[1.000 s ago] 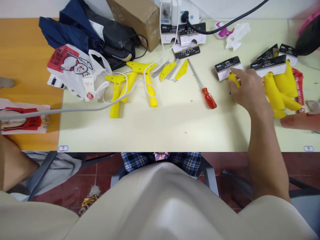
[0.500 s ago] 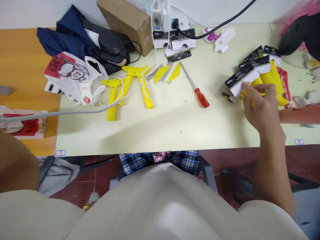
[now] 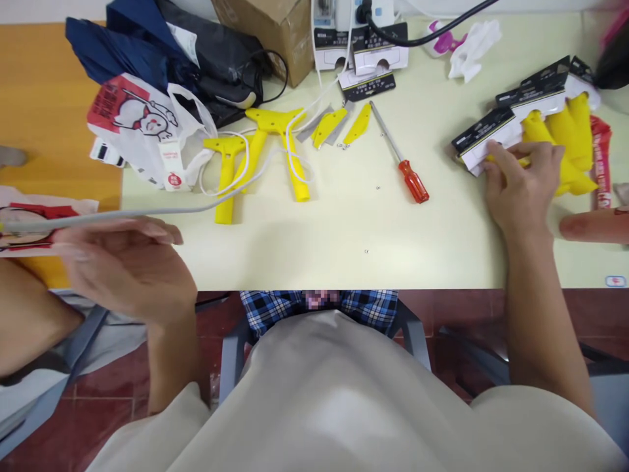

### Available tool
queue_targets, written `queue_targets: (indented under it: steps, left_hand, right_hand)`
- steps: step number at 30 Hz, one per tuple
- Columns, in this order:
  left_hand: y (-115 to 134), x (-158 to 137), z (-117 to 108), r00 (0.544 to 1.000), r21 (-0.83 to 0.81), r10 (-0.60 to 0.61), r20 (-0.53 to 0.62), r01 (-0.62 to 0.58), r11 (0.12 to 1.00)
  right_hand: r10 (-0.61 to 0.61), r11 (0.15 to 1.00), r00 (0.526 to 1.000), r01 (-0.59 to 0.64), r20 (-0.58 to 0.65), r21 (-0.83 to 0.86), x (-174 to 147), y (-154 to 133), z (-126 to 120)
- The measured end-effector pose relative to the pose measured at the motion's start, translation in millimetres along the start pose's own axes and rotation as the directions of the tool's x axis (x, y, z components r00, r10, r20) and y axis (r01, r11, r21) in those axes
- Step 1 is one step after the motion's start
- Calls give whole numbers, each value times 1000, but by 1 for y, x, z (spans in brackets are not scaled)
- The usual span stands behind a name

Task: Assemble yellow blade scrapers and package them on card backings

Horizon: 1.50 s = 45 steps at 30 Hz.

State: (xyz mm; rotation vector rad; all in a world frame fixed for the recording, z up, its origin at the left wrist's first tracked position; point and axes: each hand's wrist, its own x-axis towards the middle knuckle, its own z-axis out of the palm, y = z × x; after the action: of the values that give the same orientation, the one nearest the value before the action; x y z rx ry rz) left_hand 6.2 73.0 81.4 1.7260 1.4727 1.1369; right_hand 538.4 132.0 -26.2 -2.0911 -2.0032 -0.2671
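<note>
My right hand (image 3: 523, 187) pinches the lower edge of a black-and-white cardboard package (image 3: 484, 139) at the right of the table. Yellow plastic tool parts (image 3: 572, 134) lie beside and partly beneath the fingers, with more black-and-white packages (image 3: 535, 92) behind them. What exactly is attached to the pinched package is hidden by my hand. At the left, my left hand (image 3: 135, 265) is raised over the table's front corner, its fingers loosely extended and apart from the thumb. A pale cable (image 3: 147, 212) runs just above it; I see nothing held there.
Yellow T-shaped handles (image 3: 278, 124), yellow-and-grey blades (image 3: 330, 126), a red-handled screwdriver (image 3: 413, 181) and small screws lie mid-table. Behind are a plastic bag (image 3: 142, 124), a cardboard box (image 3: 280, 33) and a power strip (image 3: 339, 16). Other people's arm (image 3: 34, 308) and finger (image 3: 594, 226) show at the sides.
My left hand has come into view at the left. My right hand still grips the package, which now lies flatter. The view has shifted, and the neighbour's arm at right has drawn back.
</note>
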Motion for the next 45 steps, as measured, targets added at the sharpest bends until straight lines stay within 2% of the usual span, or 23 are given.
queue_targets:
  steps: [3,6,9,10,12,16,18,21,24,28,31,33,36,41,45]
  left_hand:
    - [-13,-21,15,998,39,7,-66,-5,999]
    - [-29,-42,12,981,87,61,-184,-45,995]
    - [-50,-48,7,919,-3,230,-320,-244,970]
    - [-58,-46,7,908,-27,265,-324,-289,957]
    - [-71,-40,10,923,-29,267,-275,-286,958]
    - [-88,-30,17,947,103,266,-182,-251,963]
    - [-95,-29,19,943,161,282,-174,-255,953]
    - [-107,-30,22,928,227,326,-182,-283,932]
    - [-120,-31,26,930,293,326,-171,-268,918]
    - [-128,-32,28,919,318,363,-154,-301,899]
    - [-125,-30,29,867,317,464,-181,-395,862]
    - [-122,-28,30,834,311,512,-206,-440,842]
    - [-120,-26,31,820,286,533,-209,-470,835]
    - [-118,-29,32,842,247,507,-185,-460,853]
    - [-114,-28,34,849,247,499,-171,-454,856]
  right_hand:
    - [63,997,998,-62,13,-42,18,-13,5]
    - [128,990,992,-127,16,-58,33,-27,10]
    - [167,985,986,-166,15,-39,41,-37,12]
    - [166,986,986,-166,16,-31,42,-39,12]
    - [175,985,985,-174,4,-14,42,-40,12]
    - [172,985,985,-172,11,-11,35,-41,10]
    - [149,989,989,-149,23,-20,29,-43,7]
    - [109,994,993,-109,-38,0,21,-52,0]
    - [50,995,991,-38,-121,95,16,-74,-10]
    - [90,982,993,-75,-79,171,15,-123,-22]
    - [29,980,995,-10,-96,197,22,-164,-24]
    - [-23,951,995,53,-101,306,29,-188,-22]
    - [-115,887,991,132,-65,442,40,-213,-13]
    - [-324,795,946,286,-25,534,45,-225,9]
    - [-372,829,927,351,-39,435,41,-215,29]
